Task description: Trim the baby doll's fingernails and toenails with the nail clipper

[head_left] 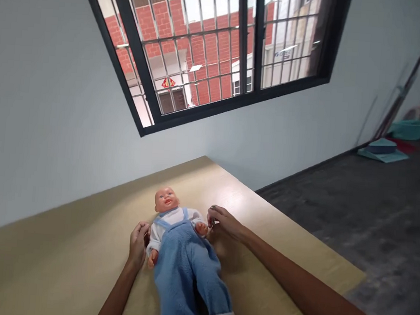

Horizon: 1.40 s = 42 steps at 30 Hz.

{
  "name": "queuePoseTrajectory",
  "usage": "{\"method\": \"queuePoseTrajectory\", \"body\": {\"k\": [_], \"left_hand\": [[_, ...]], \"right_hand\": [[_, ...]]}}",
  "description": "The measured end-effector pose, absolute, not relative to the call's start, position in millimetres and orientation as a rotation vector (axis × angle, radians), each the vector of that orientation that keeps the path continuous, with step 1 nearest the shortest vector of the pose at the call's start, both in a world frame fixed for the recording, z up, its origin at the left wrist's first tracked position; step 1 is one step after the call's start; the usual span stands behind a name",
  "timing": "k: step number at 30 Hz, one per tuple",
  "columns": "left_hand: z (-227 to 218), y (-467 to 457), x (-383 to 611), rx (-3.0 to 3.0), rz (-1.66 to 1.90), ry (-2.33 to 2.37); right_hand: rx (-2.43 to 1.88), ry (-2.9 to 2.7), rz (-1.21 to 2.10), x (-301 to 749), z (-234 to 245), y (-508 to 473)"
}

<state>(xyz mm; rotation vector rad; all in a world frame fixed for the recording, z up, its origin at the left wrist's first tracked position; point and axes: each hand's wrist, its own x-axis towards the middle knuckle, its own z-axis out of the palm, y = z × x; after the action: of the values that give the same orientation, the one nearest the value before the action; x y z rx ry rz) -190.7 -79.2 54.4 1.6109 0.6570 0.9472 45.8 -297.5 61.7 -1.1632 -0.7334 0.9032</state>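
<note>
1 doll point(180, 247) lies btwn 2 hands point(138, 243) point(224, 220) on 1 tbl point(280, 231).

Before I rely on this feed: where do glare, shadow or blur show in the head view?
All in the head view: pale glare on the table beyond the right hand; soft shadow just right of the doll; blur over the teal basin at far right, while the doll looks fairly clear.

Looks like smooth, shiny plastic on the doll's head point(166, 200), matt, fleecy cloth on the overalls point(178, 252), smooth wood with a glossy patch on the tabletop point(263, 225), and shiny metal on the window bars point(205, 32).
</note>
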Motion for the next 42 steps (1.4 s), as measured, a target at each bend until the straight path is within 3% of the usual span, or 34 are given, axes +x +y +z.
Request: {"method": "queuePoseTrajectory", "body": {"k": [9, 23, 34, 42], "left_hand": [[54.1, -71.1, -188.8, 1.584, 0.875, 0.722], [51.0, -75.1, -192.7, 1.350, 0.915, 0.834], [44.6, -76.8, -194.2, 1.582, 0.922, 0.793], [39.9, -73.2, -192.2, 1.653, 0.935, 0.780]], "right_hand": [[-1.102, -0.706, 1.135, 76.0, 62.7, -303.3], [-1.235, -0.806, 0.968, 32.5, 49.2, -298.6], [-1.099, -0.671, 1.135, 11.5, 58.9, -306.1], [-1.290, -0.732, 0.963, 39.5, 50.8, -305.4]]}}
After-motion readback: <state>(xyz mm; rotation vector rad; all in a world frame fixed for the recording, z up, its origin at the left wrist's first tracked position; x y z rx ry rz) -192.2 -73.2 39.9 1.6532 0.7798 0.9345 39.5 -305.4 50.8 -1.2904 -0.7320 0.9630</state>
